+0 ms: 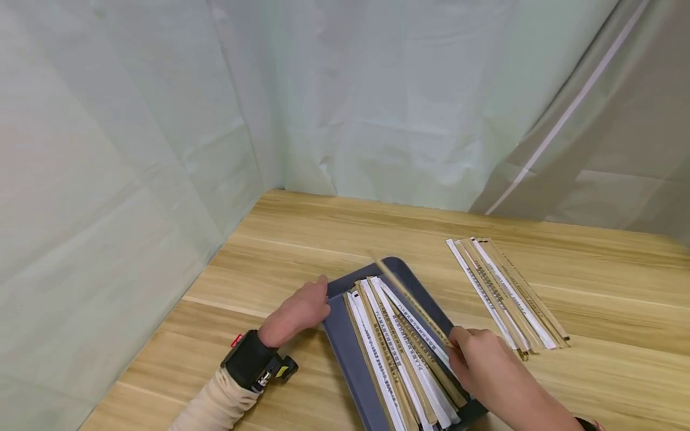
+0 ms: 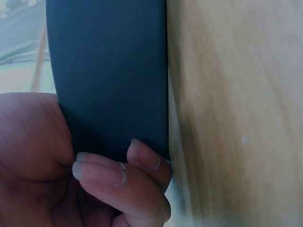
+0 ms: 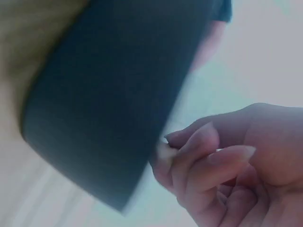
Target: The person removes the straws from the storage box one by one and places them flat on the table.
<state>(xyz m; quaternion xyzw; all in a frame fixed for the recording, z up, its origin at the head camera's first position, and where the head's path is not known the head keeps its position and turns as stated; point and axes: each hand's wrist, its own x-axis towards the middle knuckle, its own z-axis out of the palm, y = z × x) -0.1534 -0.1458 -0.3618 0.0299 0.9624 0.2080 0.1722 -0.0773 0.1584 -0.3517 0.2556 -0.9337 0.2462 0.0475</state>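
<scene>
A dark grey tray (image 1: 344, 353) stands on the table, holding several long, thin straws (image 1: 401, 353) in white and brown paper wrappers. My left hand (image 1: 303, 306) grips the tray's left wall near the far corner; in the left wrist view its curled fingers (image 2: 102, 172) lie against the outer wall. Over the tray's right side, my right hand (image 1: 487, 359) pinches a brown paper-wrapped straw (image 1: 409, 299) by its near end, the far end raised and blurred. In the right wrist view the tray wall (image 3: 109, 104) stands beside the right hand's curled fingers.
To the right of the tray, several white and brown wrapped straws (image 1: 507, 293) lie side by side on the wooden table (image 1: 620, 299). Pale curtains (image 1: 377, 108) hang behind the table and along its left edge.
</scene>
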